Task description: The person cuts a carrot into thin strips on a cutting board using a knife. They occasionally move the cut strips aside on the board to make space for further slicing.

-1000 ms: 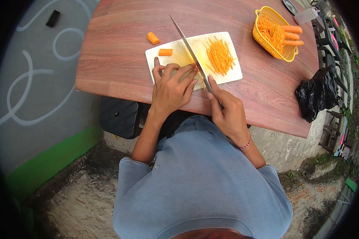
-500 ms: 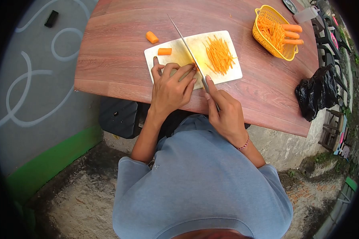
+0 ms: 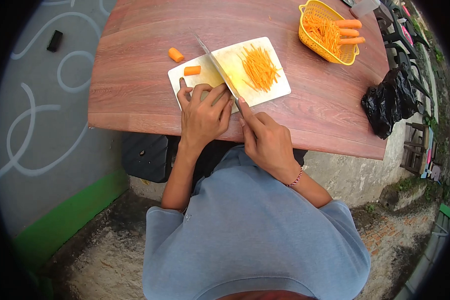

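My right hand (image 3: 269,139) grips the handle of a long kitchen knife (image 3: 218,66), whose blade slants up and left across a white cutting board (image 3: 279,91). My left hand (image 3: 203,114) is on the board's near edge, fingers curled and fingertips close beside the blade. Its fingers press on a carrot piece that they almost wholly hide. Thin carrot strips (image 3: 261,70) lie in a heap right of the knife. One short carrot chunk (image 3: 192,70) rests at the board's upper left, and another chunk (image 3: 175,54) sits on the table just beyond.
On the reddish wooden table (image 3: 135,75), a yellow basket (image 3: 315,48) holds carrot strips and whole carrots (image 3: 349,33). A black plastic bag (image 3: 387,102) hangs by the right edge. Behind it stand dark chairs (image 3: 402,37). A translucent container (image 3: 364,7) is at the far right.
The knife has turned so more of the blade's flat side shows, and its handle sits slightly nearer me. My left hand stays on the board. The whole view has shifted a little.
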Demonstrator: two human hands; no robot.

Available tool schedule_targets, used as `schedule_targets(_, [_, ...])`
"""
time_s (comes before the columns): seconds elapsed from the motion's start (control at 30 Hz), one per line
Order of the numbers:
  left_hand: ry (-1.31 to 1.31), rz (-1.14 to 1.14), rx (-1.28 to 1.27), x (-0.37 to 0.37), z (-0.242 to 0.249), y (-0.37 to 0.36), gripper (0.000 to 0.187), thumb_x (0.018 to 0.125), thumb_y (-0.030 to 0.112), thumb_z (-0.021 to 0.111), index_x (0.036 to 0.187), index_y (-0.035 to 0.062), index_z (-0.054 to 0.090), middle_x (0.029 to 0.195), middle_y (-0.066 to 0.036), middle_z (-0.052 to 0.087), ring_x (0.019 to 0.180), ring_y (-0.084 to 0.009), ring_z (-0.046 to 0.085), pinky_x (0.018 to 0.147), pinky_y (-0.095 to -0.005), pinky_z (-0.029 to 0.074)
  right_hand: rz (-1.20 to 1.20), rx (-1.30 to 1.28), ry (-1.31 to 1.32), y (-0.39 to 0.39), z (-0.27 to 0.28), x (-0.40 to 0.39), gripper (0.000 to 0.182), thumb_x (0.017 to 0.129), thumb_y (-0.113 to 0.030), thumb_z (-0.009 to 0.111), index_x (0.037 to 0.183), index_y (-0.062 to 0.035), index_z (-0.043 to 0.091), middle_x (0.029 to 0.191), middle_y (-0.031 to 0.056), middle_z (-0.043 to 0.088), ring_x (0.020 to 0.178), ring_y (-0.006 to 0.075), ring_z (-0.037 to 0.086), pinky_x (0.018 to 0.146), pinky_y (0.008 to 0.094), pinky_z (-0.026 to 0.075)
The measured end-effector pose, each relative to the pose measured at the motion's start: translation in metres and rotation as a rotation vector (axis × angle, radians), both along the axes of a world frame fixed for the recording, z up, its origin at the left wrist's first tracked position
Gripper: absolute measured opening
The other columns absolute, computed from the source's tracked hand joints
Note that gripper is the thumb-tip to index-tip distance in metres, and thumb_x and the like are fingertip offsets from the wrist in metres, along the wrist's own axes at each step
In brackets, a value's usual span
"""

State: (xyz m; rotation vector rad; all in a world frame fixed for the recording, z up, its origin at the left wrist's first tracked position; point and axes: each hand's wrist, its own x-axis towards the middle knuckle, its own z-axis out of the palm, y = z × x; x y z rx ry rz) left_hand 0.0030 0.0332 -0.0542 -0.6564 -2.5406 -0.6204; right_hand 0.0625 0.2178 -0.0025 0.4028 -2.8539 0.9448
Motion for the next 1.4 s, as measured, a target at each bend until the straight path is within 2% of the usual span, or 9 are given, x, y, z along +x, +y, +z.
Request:
schedule_targets(0.67, [0.008,-0.004,-0.026,-0.001,-0.001,-0.001,0.021,0.088,0.02,0.078,0.107,0.0111,0.081,0.123,0.003,0.075,0.112,-0.0225,0.063,0.113,-0.0604,0.03,-0.045,-0.031,-0.06,-0.005,0.007,0.008,0.054,0.098,-0.01,0.069,0.151,-0.0089,0.061,0.082,0.0137,0.066,0.063,0.0354,0.067,0.057,0.0459,0.055])
schedule_targets(0.73, [0.025,-0.01,-0.044,-0.001,0.002,0.0,0.02,0.086,0.016,0.078,0.105,0.0098,0.08,0.122,0.0,0.075,0.112,-0.0253,0.063,0.105,-0.0535,0.035,-0.04,0.032,-0.069,-0.005,0.009,0.007,0.054,0.099,-0.011,0.068,0.152,-0.0089,0.06,0.081,0.0135,0.065,0.06,0.0349,0.066,0.054,0.0459,0.055])
schedule_targets(1.07, [-0.021,-0.019,-0.085,0.001,0.002,-0.004,0.027,0.084,0.015,0.078,0.11,0.0097,0.081,0.127,-0.002,0.073,0.114,-0.0262,0.063,0.106,-0.0537,0.034,0.006,0.068,0.008,-0.018,-0.006,-0.033,0.062,0.096,-0.017,0.067,0.156,-0.008,0.055,0.087,0.0179,0.07,0.063,0.0358,0.071,0.054,0.0476,0.058])
schedule_targets(1.17, [-0.025,-0.001,-0.064,0.002,0.002,-0.002,0.026,0.086,0.016,0.078,0.112,0.0109,0.081,0.126,0.0,0.074,0.113,-0.025,0.063,0.106,-0.0518,0.034,0.036,-0.004,-0.036,-0.011,-0.009,-0.047,0.057,0.098,-0.016,0.065,0.154,-0.0071,0.058,0.085,0.0191,0.071,0.066,0.0385,0.072,0.06,0.0492,0.059])
schedule_targets(1.23, [-0.003,0.009,-0.048,0.002,0.005,0.002,0.028,0.089,0.017,0.077,0.116,0.0127,0.081,0.127,0.003,0.074,0.112,-0.023,0.063,0.107,-0.0488,0.035,0.029,-0.278,-0.031,0.003,-0.017,-0.053,0.048,0.102,-0.015,0.067,0.149,-0.0103,0.064,0.092,0.0241,0.073,0.077,0.0407,0.074,0.071,0.0456,0.057])
schedule_targets(1.27, [-0.002,0.018,-0.049,0.002,0.005,0.002,0.028,0.089,0.017,0.077,0.116,0.0127,0.081,0.127,0.003,0.074,0.112,-0.023,0.063,0.107,-0.0488,0.035,0.038,-0.278,-0.031,0.007,-0.012,-0.053,0.048,0.102,-0.015,0.067,0.149,-0.0103,0.064,0.092,0.0241,0.073,0.077,0.0407,0.074,0.071,0.0456,0.057])
schedule_targets(1.33, [0.013,0.023,-0.059,0.002,0.005,0.002,0.03,0.092,0.018,0.077,0.121,0.0139,0.081,0.128,0.006,0.075,0.111,-0.0213,0.063,0.106,-0.0464,0.035,-0.017,-0.334,-0.218,0.016,0.001,-0.053,0.045,0.103,-0.014,0.067,0.147,-0.0094,0.065,0.094,0.028,0.072,0.084,0.0421,0.074,0.076,0.0426,0.056])
schedule_targets(1.37, [0.012,0.032,-0.06,0.003,0.005,0.003,0.03,0.092,0.018,0.077,0.121,0.0139,0.081,0.128,0.006,0.075,0.111,-0.0213,0.063,0.106,-0.0464,0.035,-0.006,-0.347,-0.056,0.016,-0.003,-0.054,0.045,0.103,-0.014,0.067,0.148,-0.0098,0.065,0.088,0.0296,0.069,0.071,0.036,0.071,0.071,0.0398,0.054])
schedule_targets(1.4, [0.013,0.031,-0.064,0.003,0.006,0.003,0.031,0.092,0.018,0.077,0.122,0.0143,0.081,0.129,0.006,0.075,0.111,-0.021,0.063,0.106,-0.0464,0.035,0.003,-0.347,-0.058,0.02,-0.002,-0.053,0.045,0.103,-0.014,0.067,0.148,-0.0098,0.065,0.088,0.0296,0.069,0.071,0.036,0.071,0.071,0.0398,0.054])
